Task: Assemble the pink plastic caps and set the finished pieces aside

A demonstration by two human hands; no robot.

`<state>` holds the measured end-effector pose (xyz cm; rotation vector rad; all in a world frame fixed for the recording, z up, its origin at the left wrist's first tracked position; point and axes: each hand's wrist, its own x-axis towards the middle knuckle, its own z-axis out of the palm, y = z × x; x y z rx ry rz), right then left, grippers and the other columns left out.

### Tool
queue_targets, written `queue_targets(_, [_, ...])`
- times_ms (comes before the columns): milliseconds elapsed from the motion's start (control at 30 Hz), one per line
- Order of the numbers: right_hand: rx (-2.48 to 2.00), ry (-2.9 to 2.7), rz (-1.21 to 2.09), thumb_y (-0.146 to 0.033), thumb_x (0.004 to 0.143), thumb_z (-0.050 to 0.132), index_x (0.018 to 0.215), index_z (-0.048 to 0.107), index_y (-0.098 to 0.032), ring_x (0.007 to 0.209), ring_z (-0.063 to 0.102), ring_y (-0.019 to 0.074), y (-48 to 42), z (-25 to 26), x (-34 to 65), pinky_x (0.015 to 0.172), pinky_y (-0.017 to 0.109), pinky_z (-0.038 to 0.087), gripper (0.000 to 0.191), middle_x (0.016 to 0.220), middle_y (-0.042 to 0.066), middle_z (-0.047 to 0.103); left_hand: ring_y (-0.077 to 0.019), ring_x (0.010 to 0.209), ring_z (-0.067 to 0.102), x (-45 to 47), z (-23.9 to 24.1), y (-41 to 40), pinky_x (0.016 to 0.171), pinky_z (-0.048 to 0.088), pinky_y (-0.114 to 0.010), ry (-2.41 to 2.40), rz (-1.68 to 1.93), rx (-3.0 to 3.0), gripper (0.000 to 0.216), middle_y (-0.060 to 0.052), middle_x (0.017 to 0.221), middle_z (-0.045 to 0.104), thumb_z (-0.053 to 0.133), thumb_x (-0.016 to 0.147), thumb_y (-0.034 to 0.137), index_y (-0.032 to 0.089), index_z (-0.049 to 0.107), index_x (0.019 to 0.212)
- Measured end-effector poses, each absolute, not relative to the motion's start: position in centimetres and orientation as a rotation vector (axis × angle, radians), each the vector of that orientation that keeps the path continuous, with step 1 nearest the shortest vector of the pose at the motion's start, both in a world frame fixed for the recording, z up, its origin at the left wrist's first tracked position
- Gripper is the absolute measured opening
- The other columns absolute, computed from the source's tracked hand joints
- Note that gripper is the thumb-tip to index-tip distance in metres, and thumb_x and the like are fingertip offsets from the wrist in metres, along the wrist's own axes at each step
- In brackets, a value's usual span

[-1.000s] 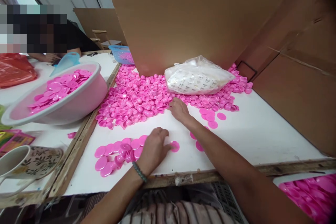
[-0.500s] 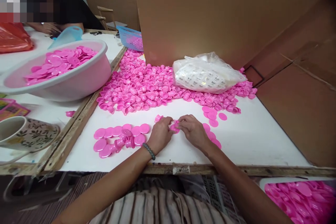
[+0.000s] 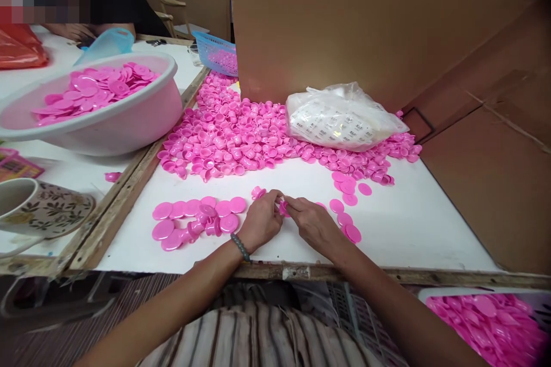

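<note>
My left hand (image 3: 263, 218) and my right hand (image 3: 313, 222) meet above the white tabletop, fingers pinched around a small pink toy cup (image 3: 283, 208). My fingers cover much of it. Just beyond the left fingertips lies another pink toy cup (image 3: 258, 192). To the left, pink saucers (image 3: 163, 230) sit in a loose cluster, with several small cups (image 3: 198, 228) on or among them. A short trail of pink discs (image 3: 344, 219) is on the table beside my right hand.
A heap of pink toy cups (image 3: 232, 132) spreads across the back, under a clear plastic bag (image 3: 336, 120). Cardboard walls (image 3: 365, 28) stand behind and right. On the left are a basin (image 3: 129, 129) of discs, a floral mug (image 3: 60, 206) and another person's hand (image 3: 80, 31).
My view has shifted slightly. Both hands stay together around the small pink piece, which is turned a little and shows less between the fingers.
</note>
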<state>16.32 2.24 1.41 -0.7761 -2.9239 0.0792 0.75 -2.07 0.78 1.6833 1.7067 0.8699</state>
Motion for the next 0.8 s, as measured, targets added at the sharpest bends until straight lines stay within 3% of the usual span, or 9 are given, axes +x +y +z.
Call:
queue_targets(100, [-0.773, -2.89, 0.101, -0.001, 0.08, 0.035, 0.116, 0.05, -0.013, 0.08, 0.051, 0.0177, 1.7, 1.1, 16.7, 0.064, 0.029, 0.045, 0.041, 0.118, 0.009, 0.054, -0.014, 0.071, 0.056, 0.6, 0.4, -2.2, 0.062, 0.045, -0.024, 1.664, 0.875, 1.677, 0.041, 0.0, 0.077, 0.059, 0.048, 0.062, 0.001, 0.018, 0.05, 0.1])
queue_targets(200, [-0.782, -2.833, 0.125, -0.003, 0.083, 0.033, 0.128, 0.041, -0.013, 0.084, 0.051, 0.0186, 1.3, 0.6, 17.0, 0.068, 0.031, 0.047, 0.047, 0.121, 0.01, 0.052, -0.0136, 0.071, 0.056, 0.6, 0.3, -2.3, 0.061, 0.045, -0.023, 1.651, 0.895, 1.664, 0.041, 0.0, 0.077, 0.058, 0.048, 0.062, 0.0, 0.018, 0.05, 0.098])
queue_targets(500, [-0.812, -2.607, 0.063, -0.005, 0.084, 0.037, 0.109, 0.061, -0.015, 0.092, 0.055, 0.0201, 1.3, -0.7, 16.7, 0.078, 0.035, 0.05, 0.036, 0.116, 0.01, 0.058, -0.0135, 0.073, 0.055, 0.3, 0.6, -2.3, 0.065, 0.046, -0.024, 1.606, 0.909, 1.615, 0.037, -0.003, 0.084, 0.06, 0.052, 0.065, 0.002, 0.016, 0.053, 0.099])
queue_targets(667, [-0.967, -2.335, 0.433, -0.016, 0.085, 0.045, 0.098, 0.066, -0.021, 0.095, 0.059, 0.019, 1.3, -0.8, 17.1, 0.08, 0.035, 0.051, 0.025, 0.107, 0.006, 0.064, -0.0135, 0.073, 0.055, 0.4, 0.2, -2.1, 0.065, 0.046, -0.025, 1.569, 0.924, 1.606, 0.041, -0.003, 0.088, 0.06, 0.059, 0.066, 0.008, 0.018, 0.052, 0.106])
queue_targets(800, [-1.121, -2.072, 0.845, -0.028, 0.084, 0.05, 0.098, 0.065, -0.024, 0.087, 0.063, 0.0167, 1.6, -0.3, 16.8, 0.077, 0.03, 0.051, 0.021, 0.095, 0.0, 0.068, -0.0144, 0.075, 0.058, 0.3, 0.8, -2.0, 0.067, 0.045, -0.025, 1.476, 0.977, 1.534, 0.031, -0.002, 0.082, 0.062, 0.063, 0.071, 0.02, 0.019, 0.055, 0.101])
